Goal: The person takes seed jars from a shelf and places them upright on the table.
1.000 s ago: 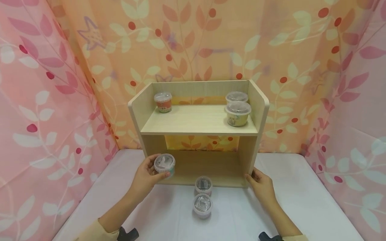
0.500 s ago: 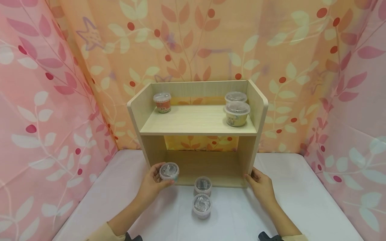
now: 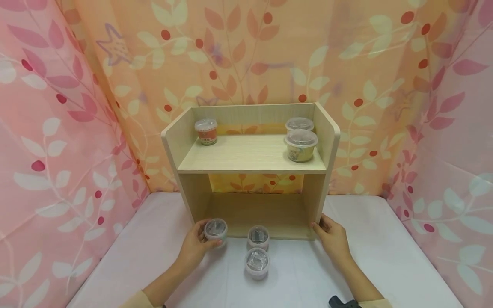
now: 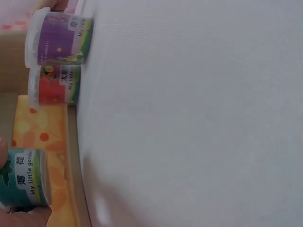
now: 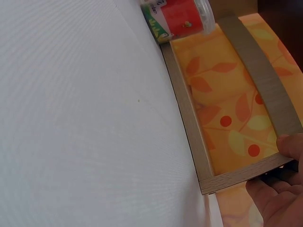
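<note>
My left hand [image 3: 194, 244] grips a small lidded plastic cup [image 3: 215, 230] just in front of the shelf's lower left corner. In the left wrist view that cup [image 4: 26, 179] is teal, with "My little garden" on its label. Thumb and fingers of my right hand [image 3: 334, 237] pinch the lower right side panel of a pale wooden two-tier shelf [image 3: 250, 164]. Between the hands, two lidded cups stand in line on the white cloth. The nearer one [image 3: 257, 263] shows a purple label [image 4: 59, 40] in the left wrist view, and the farther [image 3: 258, 236] a red one [image 4: 54, 87].
On the upper shelf board, a red-labelled cup [image 3: 206, 132] stands at the left. Two wider lidded tubs stand at the right, the yellow-green one [image 3: 301, 147] before the other [image 3: 299, 123]. Patterned curtains [image 3: 246, 51] enclose the white-covered table [image 3: 300, 282] at the back and sides.
My left hand has carried the teal cup down and slightly right, from before the lower compartment to low over the cloth. The right hand keeps its hold on the shelf panel.
</note>
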A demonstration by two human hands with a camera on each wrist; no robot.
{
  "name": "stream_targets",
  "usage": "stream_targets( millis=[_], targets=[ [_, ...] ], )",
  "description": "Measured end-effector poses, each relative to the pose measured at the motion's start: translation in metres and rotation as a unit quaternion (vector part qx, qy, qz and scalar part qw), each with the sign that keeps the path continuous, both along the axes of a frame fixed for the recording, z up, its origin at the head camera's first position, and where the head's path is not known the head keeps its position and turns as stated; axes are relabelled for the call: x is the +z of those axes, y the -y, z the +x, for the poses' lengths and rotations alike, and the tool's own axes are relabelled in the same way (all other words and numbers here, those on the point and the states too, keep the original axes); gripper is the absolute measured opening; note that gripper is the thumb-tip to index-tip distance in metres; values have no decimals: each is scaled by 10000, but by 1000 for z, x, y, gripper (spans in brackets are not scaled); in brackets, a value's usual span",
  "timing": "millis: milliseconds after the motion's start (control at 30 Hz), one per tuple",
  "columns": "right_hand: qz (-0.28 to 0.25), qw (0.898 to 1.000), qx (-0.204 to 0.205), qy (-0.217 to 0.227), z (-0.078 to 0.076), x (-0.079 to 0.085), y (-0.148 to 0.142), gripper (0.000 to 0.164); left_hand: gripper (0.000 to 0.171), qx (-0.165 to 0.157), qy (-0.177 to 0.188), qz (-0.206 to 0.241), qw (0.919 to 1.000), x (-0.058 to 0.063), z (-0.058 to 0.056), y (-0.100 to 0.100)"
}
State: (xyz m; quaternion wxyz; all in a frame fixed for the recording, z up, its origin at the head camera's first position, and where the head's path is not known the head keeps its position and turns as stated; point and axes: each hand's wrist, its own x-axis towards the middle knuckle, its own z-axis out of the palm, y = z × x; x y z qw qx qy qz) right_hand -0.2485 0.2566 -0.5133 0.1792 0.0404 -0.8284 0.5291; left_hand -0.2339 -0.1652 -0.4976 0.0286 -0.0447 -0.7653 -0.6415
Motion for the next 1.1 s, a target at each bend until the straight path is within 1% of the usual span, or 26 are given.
stream_targets(
  millis=[167, 267, 500, 633, 867, 1100],
  targets=[
    [-96, 10000, 12, 20, 1, -1, 1, 48, 79, -70, 147, 273, 9995, -11, -1, 0],
    [-127, 9999, 35, -17, 1, 0, 1, 48, 79, -98, 158, 286, 9994, -15, -2, -1],
    [-54, 10000, 52, -31, 0, -1, 0, 50, 79, -29, 104, -65, 9999, -23, -3, -3],
    [5, 10000, 78, -46, 1, -2, 0, 50, 81, 24, 159, -234, 9996, -27, -5, -3],
    [-81, 9998, 130, -121, 2, 0, 1, 49, 84, -42, 162, -336, 9993, -29, -9, -5],
    [-50, 9999, 101, -52, 1, 1, 0, 51, 83, -74, -3, -454, 9989, -33, -12, -8]
  ],
)
